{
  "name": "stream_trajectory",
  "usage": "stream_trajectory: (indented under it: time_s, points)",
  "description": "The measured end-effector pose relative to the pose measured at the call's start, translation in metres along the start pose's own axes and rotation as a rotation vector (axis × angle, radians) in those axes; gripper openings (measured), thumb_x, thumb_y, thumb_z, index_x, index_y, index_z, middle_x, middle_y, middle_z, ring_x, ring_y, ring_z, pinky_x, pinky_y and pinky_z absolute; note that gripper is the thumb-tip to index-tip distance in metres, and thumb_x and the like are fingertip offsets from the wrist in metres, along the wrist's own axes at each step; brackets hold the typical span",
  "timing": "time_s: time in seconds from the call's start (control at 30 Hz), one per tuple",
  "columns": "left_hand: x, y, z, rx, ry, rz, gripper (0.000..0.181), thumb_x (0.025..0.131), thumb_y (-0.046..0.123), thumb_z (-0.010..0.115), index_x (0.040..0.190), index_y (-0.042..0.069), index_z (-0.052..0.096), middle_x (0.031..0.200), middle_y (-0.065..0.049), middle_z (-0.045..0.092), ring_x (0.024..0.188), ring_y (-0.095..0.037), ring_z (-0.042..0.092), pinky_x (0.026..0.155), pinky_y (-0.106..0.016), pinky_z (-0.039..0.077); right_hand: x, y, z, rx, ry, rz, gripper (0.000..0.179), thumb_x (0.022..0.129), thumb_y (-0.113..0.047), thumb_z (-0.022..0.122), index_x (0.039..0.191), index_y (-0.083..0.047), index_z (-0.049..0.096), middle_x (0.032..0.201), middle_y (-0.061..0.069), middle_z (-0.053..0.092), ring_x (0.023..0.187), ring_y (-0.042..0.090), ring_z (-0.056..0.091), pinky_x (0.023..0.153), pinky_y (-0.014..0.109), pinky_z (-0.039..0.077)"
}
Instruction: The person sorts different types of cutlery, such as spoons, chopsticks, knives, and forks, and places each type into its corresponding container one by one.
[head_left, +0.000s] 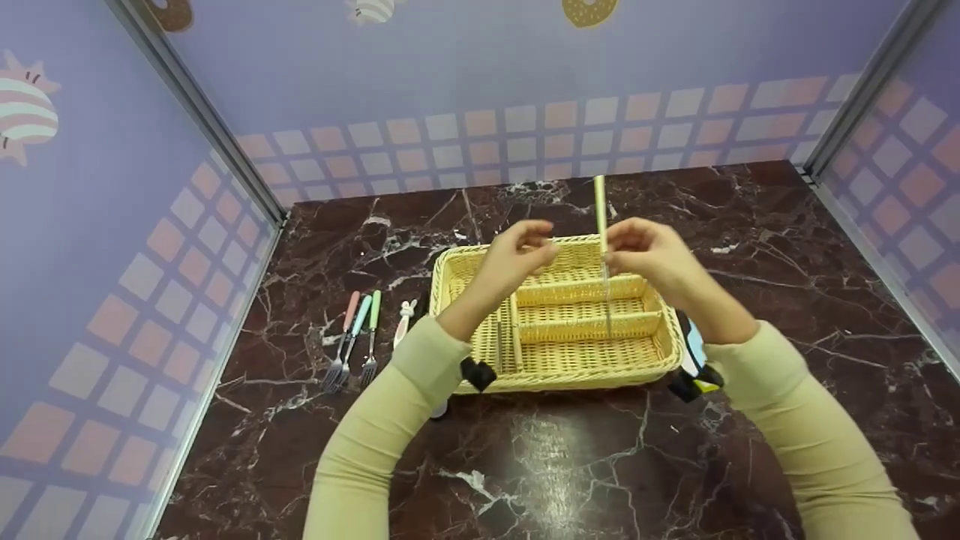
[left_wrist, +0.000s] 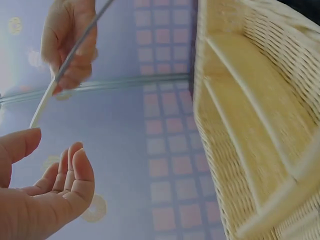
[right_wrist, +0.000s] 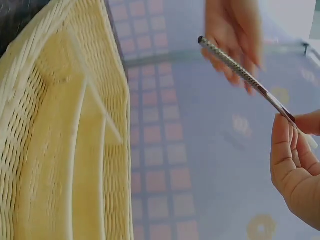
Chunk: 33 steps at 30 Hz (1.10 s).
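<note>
Pinching utensil (head_left: 601,214), probably chopstick, over basket (head_left: 562,381): right grip (head_left: 654,256).

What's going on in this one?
A person is working over a divided wicker basket on a dark marbled table. Their right hand pinches a slim stick, pale at the top and metallic below, perhaps a chopstick, held above the basket. The left hand is close by with its fingers apart, holding nothing. Three forks with pink, blue and green handles lie on the table beside the basket, on the person's left.
</note>
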<state>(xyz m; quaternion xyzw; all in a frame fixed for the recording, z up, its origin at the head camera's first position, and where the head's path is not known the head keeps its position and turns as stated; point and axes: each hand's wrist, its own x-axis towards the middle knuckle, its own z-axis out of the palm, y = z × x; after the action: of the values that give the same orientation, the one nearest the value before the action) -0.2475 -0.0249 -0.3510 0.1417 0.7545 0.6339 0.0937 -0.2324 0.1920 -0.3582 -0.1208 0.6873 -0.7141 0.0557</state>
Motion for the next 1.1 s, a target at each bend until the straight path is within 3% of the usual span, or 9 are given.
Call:
stream_trajectory:
  time_s: [0.2,0.5,0.7,0.8,0.87,0.93,0.97,1.0,1.1]
  points:
    - [0.007,0.014,0.013,-0.172,0.042,0.037,0.036,0.087,0.005,0.059,0.12,-0.005,0.051,0.094,-0.009,0.057,0.081,-0.016,0.057,0.076,-0.031,0.053,0.003,0.003,0.029,-0.01,-0.067,0.027,0.02,0.079,0.011,0.054,0.089,-0.005,0.057,0.073,0.0,0.059,0.066,0.01,0.057,0.064,0.024,0.052]
    - [0.009,0.015,0.013,-0.189,0.087,0.045,0.028,0.084,-0.003,0.059,0.111,-0.009,0.054,0.085,-0.007,0.058,0.069,-0.011,0.057,0.073,-0.029,0.053,0.006,0.009,0.04,0.0,-0.1,0.044,0.016,0.082,0.009,0.054,0.091,-0.005,0.055,0.074,0.0,0.058,0.066,0.01,0.057,0.065,0.025,0.052]
    - [0.016,0.014,0.001,-0.072,0.124,0.071,0.029,0.083,-0.003,0.06,0.112,-0.009,0.055,0.086,-0.011,0.061,0.07,-0.01,0.055,0.072,-0.029,0.053,0.005,0.014,0.032,0.017,-0.078,-0.004,0.018,0.083,0.01,0.053,0.096,-0.002,0.057,0.079,0.0,0.061,0.071,0.011,0.061,0.07,0.026,0.054]
    - [0.027,0.004,-0.011,0.044,0.19,0.023,0.029,0.083,-0.003,0.061,0.111,-0.006,0.058,0.089,-0.015,0.062,0.071,-0.013,0.056,0.07,-0.028,0.053,0.002,0.018,0.02,0.035,-0.057,-0.011,0.022,0.083,0.012,0.053,0.092,-0.007,0.059,0.08,0.0,0.062,0.072,0.011,0.063,0.07,0.025,0.054]
    - [0.034,-0.007,-0.022,0.1,0.23,-0.055,0.028,0.082,-0.003,0.061,0.11,-0.003,0.059,0.09,-0.015,0.062,0.072,-0.015,0.057,0.068,-0.027,0.053,-0.001,0.021,0.012,0.046,-0.051,-0.003,0.025,0.083,0.012,0.053,0.091,-0.01,0.059,0.081,-0.001,0.063,0.072,0.011,0.063,0.07,0.025,0.054]
    - [0.056,-0.047,-0.036,0.13,0.273,-0.119,0.025,0.079,-0.005,0.06,0.104,0.0,0.061,0.087,-0.013,0.061,0.068,-0.016,0.058,0.061,-0.027,0.053,-0.004,0.025,0.006,0.06,-0.06,0.015,0.026,0.083,0.011,0.053,0.092,-0.012,0.06,0.081,0.0,0.062,0.072,0.011,0.063,0.071,0.025,0.054]
    - [0.069,-0.071,-0.044,0.147,0.29,-0.134,0.024,0.077,-0.005,0.059,0.1,0.002,0.061,0.084,-0.01,0.06,0.065,-0.016,0.057,0.057,-0.026,0.052,-0.005,0.027,0.003,0.068,-0.072,0.022,0.025,0.084,0.011,0.053,0.093,-0.012,0.06,0.082,0.0,0.062,0.072,0.011,0.063,0.071,0.026,0.054]
    - [0.083,-0.096,-0.052,0.179,0.293,-0.191,0.027,0.076,-0.006,0.058,0.102,0.004,0.061,0.088,-0.007,0.06,0.067,-0.016,0.057,0.056,-0.027,0.053,-0.005,0.028,0.0,0.064,-0.083,0.033,0.024,0.084,0.01,0.054,0.093,-0.012,0.06,0.082,0.001,0.062,0.073,0.011,0.063,0.072,0.027,0.054]
    - [0.13,-0.184,-0.073,0.279,0.299,-0.291,0.026,0.071,-0.009,0.052,0.091,0.006,0.06,0.081,-0.003,0.056,0.058,-0.016,0.053,0.048,-0.028,0.051,-0.007,0.032,-0.004,0.03,-0.115,0.073,0.021,0.085,0.008,0.054,0.094,-0.011,0.059,0.082,0.0,0.063,0.073,0.012,0.064,0.075,0.03,0.054]
